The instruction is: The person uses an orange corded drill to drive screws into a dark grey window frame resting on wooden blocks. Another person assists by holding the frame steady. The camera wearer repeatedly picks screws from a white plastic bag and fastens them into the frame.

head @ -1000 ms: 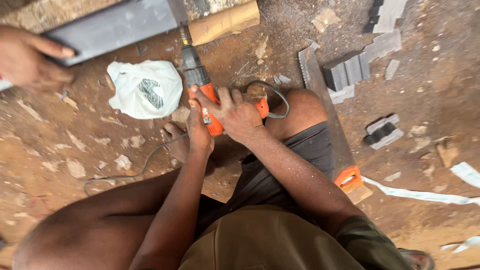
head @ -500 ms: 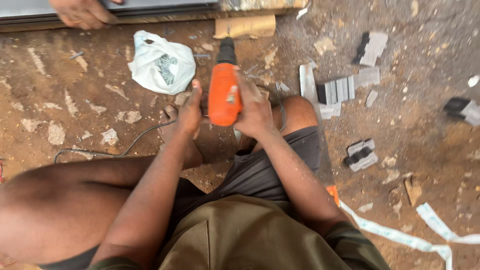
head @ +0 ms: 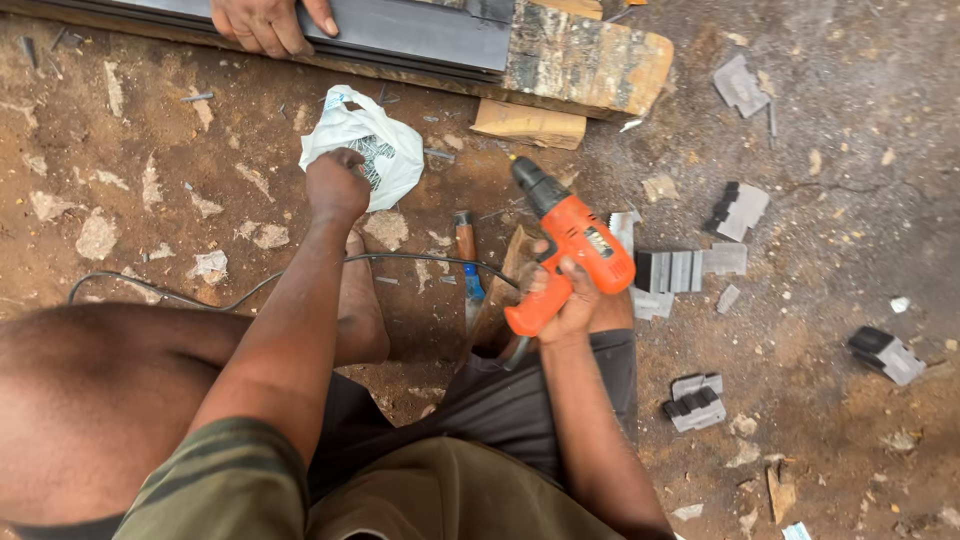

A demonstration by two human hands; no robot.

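The right hand (head: 565, 300) grips the orange drill (head: 570, 250) by its handle, tip pointing up off the dirt. Left of the drill, the left hand (head: 335, 185) is bunched in the white plastic bag (head: 385, 150), like it's digging for something. I cannot tell what.

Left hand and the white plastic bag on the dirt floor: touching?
Touching. The head view shows the left hand closed on the edge of the white plastic bag, with no gap between them. The right hand holds the orange power drill.
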